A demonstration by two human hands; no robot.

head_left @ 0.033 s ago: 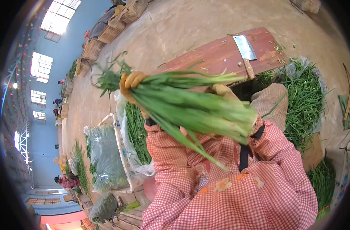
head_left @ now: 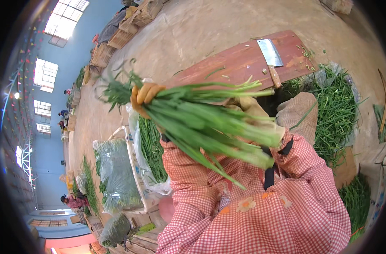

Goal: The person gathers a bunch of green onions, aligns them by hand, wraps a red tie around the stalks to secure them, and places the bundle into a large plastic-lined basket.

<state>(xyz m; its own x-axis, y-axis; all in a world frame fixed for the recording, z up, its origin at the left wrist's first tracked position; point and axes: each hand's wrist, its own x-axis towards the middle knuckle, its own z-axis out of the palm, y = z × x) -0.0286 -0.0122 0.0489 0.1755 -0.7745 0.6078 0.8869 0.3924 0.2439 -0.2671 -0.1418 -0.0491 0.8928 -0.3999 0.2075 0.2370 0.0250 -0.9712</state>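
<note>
My left hand (head_left: 146, 97), in an orange-yellow glove, is closed round the leafy end of a bunch of long green stalks, like chives (head_left: 201, 116). The bunch stretches to the right across my chest, and its pale stalk ends are spread apart and blurred. Behind those stalks is my right hand (head_left: 249, 104), in a beige glove. The bunch covers most of its fingers, so its grip does not show. Past the bunch, a cleaver (head_left: 270, 54) with a wooden handle lies on a reddish board (head_left: 237, 55) among cut bits of green.
To the right lies a heap of loose green stalks (head_left: 334, 110), with more greens (head_left: 356, 207) below it. On the left are an open plastic-lined container of greens (head_left: 148, 144) and a plastic-covered crate (head_left: 117, 169). Crates line the far blue wall, with people farther off.
The stalk ends have fanned wider apart, with some lower ones dropping. The leafy tips at the left have shifted slightly. My left hand stays closed on the bunch.
</note>
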